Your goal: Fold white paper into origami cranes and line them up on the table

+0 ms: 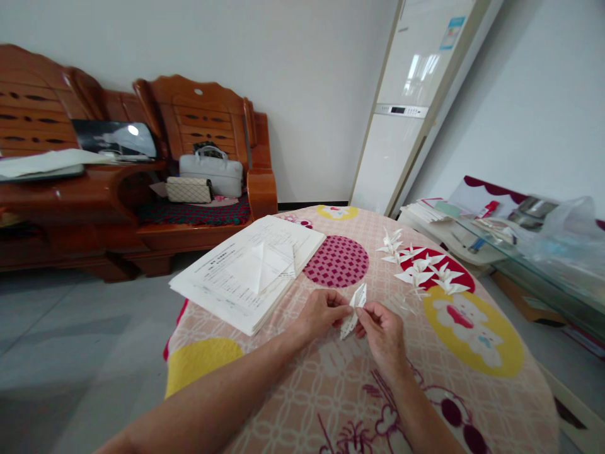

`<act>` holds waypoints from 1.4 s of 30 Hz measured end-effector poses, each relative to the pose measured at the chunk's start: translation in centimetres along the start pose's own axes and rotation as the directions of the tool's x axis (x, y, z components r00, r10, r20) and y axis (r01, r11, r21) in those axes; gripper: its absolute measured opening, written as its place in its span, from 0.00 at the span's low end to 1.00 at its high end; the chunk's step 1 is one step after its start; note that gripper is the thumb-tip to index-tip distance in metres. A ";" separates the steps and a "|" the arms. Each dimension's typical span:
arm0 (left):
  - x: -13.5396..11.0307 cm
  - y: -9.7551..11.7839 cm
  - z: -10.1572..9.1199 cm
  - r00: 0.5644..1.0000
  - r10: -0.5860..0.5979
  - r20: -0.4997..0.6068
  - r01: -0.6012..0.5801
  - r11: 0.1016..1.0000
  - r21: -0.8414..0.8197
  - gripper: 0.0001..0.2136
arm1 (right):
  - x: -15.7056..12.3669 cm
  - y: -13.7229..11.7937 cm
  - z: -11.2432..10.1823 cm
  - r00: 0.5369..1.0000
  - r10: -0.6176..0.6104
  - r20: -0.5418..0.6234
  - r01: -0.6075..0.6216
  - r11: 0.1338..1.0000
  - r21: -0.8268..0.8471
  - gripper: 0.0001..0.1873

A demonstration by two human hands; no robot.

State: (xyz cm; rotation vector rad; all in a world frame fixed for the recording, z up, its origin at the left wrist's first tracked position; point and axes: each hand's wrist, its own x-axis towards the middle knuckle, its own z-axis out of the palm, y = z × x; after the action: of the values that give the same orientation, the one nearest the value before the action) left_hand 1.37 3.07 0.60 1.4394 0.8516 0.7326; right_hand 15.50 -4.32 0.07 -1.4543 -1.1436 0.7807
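Between my two hands is a small folded piece of white printed paper [359, 295], narrow and diamond-shaped with pointed ends. My left hand [324, 310] pinches its left edge with thumb and fingers. From the other side, my right hand [384, 326] grips it near the middle, the thumb lying on the paper. To the right lie several white folded paper cranes [420, 272], grouped on the tablecloth. A stack of printed sheets [212, 268] sits to the left, with creased loose paper [265, 265] on top of it.
The round table carries a patterned cloth [302, 403]. At right stands a glass-topped table [539, 265] with a plastic bag [574, 224] and papers. Behind are wooden chairs [203, 113] holding a grey handbag [212, 173], and a tall white air conditioner [397, 145] in the corner.
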 end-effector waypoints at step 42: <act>-0.3 -0.7 0.5 0.973 0.201 -0.116 -0.154 0.933 0.324 0.04 | -0.1 0.1 -0.3 0.992 -0.098 0.076 0.098 0.995 0.011 0.09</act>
State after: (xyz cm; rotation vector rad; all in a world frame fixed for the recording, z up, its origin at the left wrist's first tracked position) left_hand 1.60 2.54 -0.11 1.7807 0.9936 0.8775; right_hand 15.73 -4.49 0.04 -1.3615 -1.2595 0.7764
